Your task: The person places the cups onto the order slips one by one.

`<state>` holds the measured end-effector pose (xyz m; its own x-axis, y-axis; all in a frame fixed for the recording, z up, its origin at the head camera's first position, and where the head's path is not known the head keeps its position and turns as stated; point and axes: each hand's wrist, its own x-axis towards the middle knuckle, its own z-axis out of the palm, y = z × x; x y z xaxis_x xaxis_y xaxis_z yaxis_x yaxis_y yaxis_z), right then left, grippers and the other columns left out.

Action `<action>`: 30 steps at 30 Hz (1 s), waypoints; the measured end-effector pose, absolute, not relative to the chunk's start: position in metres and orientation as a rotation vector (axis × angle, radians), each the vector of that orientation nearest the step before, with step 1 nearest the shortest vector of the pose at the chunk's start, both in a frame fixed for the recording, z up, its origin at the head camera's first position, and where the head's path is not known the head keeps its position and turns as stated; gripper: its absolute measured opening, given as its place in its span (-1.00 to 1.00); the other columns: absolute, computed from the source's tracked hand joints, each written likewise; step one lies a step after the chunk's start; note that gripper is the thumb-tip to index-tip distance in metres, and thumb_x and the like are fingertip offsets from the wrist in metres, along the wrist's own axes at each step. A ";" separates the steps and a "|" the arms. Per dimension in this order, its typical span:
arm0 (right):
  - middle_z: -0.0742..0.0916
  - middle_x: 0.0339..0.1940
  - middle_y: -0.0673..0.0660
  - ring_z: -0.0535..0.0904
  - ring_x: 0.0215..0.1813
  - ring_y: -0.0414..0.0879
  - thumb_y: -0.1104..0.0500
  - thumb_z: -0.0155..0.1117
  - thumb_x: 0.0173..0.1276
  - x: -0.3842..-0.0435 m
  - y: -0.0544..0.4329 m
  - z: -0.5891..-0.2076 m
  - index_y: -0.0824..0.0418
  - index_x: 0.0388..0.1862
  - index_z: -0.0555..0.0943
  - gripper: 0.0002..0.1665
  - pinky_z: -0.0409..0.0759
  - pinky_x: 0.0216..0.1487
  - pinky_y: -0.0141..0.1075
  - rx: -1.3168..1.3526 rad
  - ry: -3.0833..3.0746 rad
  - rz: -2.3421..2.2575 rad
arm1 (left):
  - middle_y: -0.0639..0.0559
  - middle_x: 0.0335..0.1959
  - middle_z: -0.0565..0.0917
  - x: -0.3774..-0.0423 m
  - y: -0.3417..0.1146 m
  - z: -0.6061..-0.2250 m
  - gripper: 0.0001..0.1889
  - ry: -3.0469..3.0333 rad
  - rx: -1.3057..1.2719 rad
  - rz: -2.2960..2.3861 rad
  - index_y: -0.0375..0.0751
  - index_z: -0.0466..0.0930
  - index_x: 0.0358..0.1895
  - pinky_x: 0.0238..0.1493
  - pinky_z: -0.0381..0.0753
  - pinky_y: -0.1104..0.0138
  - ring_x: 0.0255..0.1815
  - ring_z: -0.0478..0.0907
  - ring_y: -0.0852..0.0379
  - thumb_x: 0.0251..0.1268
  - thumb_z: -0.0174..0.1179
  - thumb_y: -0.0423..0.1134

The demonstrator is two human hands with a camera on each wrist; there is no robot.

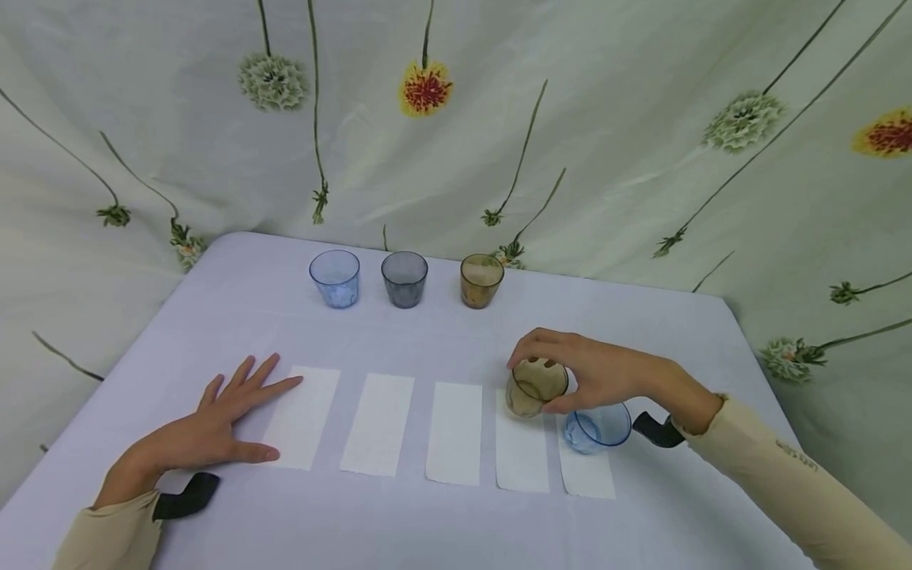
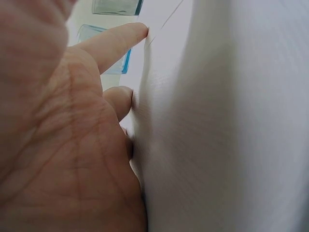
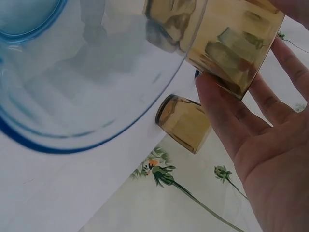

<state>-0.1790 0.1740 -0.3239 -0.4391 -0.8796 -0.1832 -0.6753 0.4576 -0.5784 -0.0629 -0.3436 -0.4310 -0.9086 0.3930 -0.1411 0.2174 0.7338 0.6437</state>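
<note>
My right hand [image 1: 602,368] grips an amber drinking glass [image 1: 529,396], thumb on the near side and fingers round the far side. This glass is over the upper part of the fourth paper strip [image 1: 523,459]; whether its base touches is unclear. Beside that hand, a clear blue glass [image 1: 606,427] stands on the rightmost strip [image 1: 590,476]. In the right wrist view, the blue glass [image 3: 58,145] fills the foreground, near the held amber glass [image 3: 231,43]. My left hand [image 1: 228,416] lies on the table with fingers spread, touching the leftmost strip [image 1: 302,423].
Along the back of the table stand a blue glass [image 1: 338,289], a grey glass [image 1: 405,289] and another amber glass [image 1: 480,291]. Two more white strips, the second [image 1: 378,427] and third [image 1: 454,435], lie mid-table. Flower-printed cloth [image 1: 606,198] hangs behind the table.
</note>
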 end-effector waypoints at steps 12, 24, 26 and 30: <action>0.43 0.33 -0.22 0.40 0.38 -0.12 0.10 0.51 0.24 -0.170 0.166 -0.327 -0.09 0.35 0.42 -0.27 0.43 0.39 -0.06 -1.229 2.218 -0.531 | -0.29 0.65 -0.30 -0.064 -0.343 -0.430 -0.01 2.665 0.472 0.945 0.12 0.10 0.59 0.37 -0.85 -0.21 0.59 -0.64 -0.36 0.10 0.44 0.09; 0.44 0.32 -0.23 0.41 0.38 -0.13 0.06 0.53 0.22 -0.167 0.168 -0.330 -0.06 0.34 0.42 -0.27 0.42 0.41 -0.11 -1.241 2.206 -0.506 | -0.30 0.65 -0.29 -0.064 -0.343 -0.431 -0.01 2.671 0.481 0.944 0.13 0.09 0.60 0.37 -0.85 -0.21 0.60 -0.64 -0.36 0.10 0.44 0.09; 0.44 0.31 -0.23 0.41 0.37 -0.15 0.07 0.53 0.22 -0.167 0.168 -0.332 -0.07 0.33 0.42 -0.27 0.42 0.41 -0.12 -1.247 2.203 -0.503 | -0.31 0.65 -0.29 -0.064 -0.343 -0.431 -0.01 2.671 0.484 0.948 0.12 0.10 0.60 0.37 -0.84 -0.22 0.59 -0.63 -0.37 0.10 0.44 0.09; 0.43 0.32 -0.22 0.42 0.36 -0.15 0.07 0.52 0.23 -0.166 0.167 -0.333 -0.07 0.33 0.41 -0.28 0.42 0.40 -0.13 -1.256 2.205 -0.488 | -0.32 0.65 -0.29 -0.064 -0.343 -0.431 -0.01 2.668 0.483 0.954 0.11 0.10 0.60 0.36 -0.84 -0.23 0.59 -0.64 -0.38 0.10 0.44 0.08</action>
<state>-0.1664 0.1674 -0.3332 -0.4117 -0.8668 -0.2814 -0.6669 0.4971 -0.5551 -0.0640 -0.3429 -0.4309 -0.9092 0.3937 -0.1353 0.2187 0.7282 0.6496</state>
